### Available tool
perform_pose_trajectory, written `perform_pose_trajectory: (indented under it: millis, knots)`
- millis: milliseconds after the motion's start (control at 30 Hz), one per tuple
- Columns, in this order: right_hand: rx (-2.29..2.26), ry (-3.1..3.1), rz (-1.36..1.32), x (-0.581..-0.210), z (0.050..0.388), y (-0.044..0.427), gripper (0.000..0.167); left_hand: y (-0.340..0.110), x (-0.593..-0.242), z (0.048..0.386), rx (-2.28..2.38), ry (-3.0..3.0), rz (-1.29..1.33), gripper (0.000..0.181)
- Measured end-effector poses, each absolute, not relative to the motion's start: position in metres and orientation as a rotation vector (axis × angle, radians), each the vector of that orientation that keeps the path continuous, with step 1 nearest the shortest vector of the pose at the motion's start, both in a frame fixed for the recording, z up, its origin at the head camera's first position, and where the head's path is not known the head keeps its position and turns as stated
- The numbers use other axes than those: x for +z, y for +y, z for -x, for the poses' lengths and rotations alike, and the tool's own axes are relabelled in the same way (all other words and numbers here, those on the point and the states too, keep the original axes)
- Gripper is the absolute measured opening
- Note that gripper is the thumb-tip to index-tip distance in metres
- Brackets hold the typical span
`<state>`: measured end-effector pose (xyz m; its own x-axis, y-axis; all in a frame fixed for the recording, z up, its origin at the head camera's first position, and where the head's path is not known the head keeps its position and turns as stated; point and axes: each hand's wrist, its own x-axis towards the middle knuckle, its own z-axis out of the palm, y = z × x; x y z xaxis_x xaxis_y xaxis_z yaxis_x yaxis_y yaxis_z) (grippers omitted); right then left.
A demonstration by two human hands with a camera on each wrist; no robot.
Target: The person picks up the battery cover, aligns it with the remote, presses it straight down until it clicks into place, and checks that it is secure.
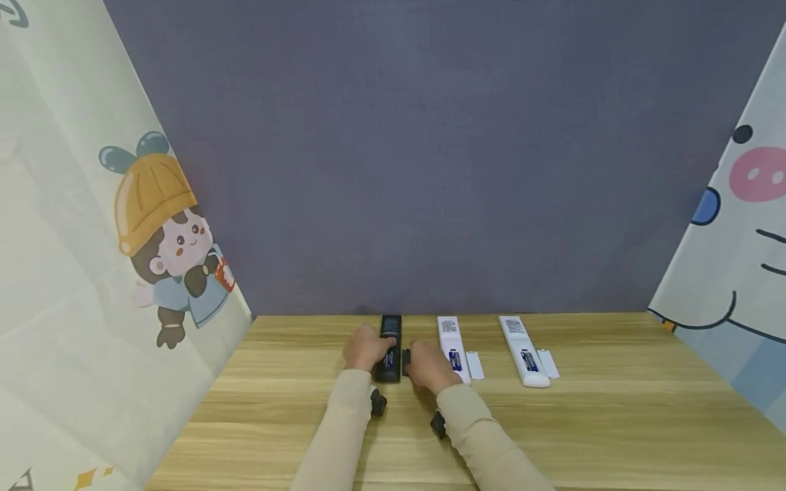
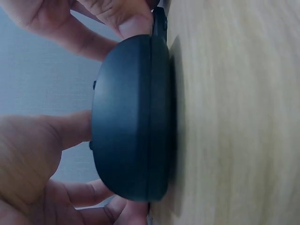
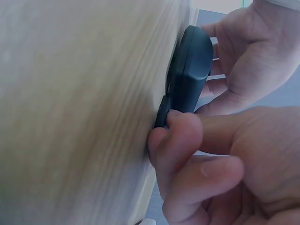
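Note:
A black remote control (image 1: pixel 387 372) lies back side up on the table, with batteries (image 1: pixel 389 359) showing in its compartment. My left hand (image 1: pixel 365 349) grips it from the left, thumb across its back and fingers along its far side. Just right of it is a black battery cover (image 1: pixel 406 363), pinched by the fingertips of my right hand (image 1: pixel 430 365). In the right wrist view the cover (image 3: pixel 162 111) stands close beside the remote (image 3: pixel 191 65); its far end is hidden. The left wrist view shows the remote's rounded end (image 2: pixel 126 117) near the tabletop.
To the right lie two white remotes, one partly behind my right hand (image 1: pixel 450 334) and one farther right (image 1: pixel 522 351). Both have batteries in open compartments. A white cover (image 1: pixel 475 365) and another white cover (image 1: pixel 548 364) lie beside them. A grey wall (image 1: pixel 442 170) borders the wooden table (image 1: pixel 614 409).

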<state>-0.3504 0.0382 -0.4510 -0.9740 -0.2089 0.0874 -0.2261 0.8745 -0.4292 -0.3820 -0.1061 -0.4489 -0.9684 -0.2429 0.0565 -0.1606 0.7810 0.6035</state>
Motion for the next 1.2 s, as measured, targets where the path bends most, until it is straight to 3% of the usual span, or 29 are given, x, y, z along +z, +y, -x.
perform_pose_trajectory:
  millis: [367,633,800,933,1200]
  knots:
    - [0.676,-2.998,-0.346,-0.4502,0.3494,0.0374,0.036,-0.1048,-0.4515,0.3830,-1.017,-2.800,-0.373,0.036]
    - [0.664,-3.000,-0.315,-0.4485,0.3473,0.0371,0.062,-0.1046,-0.4522,0.3822,-1.021,-2.784,-0.395,0.039]
    - [0.669,-2.949,-0.313,-0.4478,0.3458,0.0372,0.066,-0.1043,-0.4525,0.3821,-1.034,-2.775,-0.405,0.041]
    - [0.687,-2.912,-0.305,-0.4487,0.3457,0.0374,0.061,-0.1035,-0.4534,0.3826,-1.057,-2.764,-0.408,0.040]
    - [0.780,-2.848,-0.289,-0.4469,0.3470,0.0390,0.027,-0.1040,-0.4555,0.3841,-1.099,-2.755,-0.392,0.038]
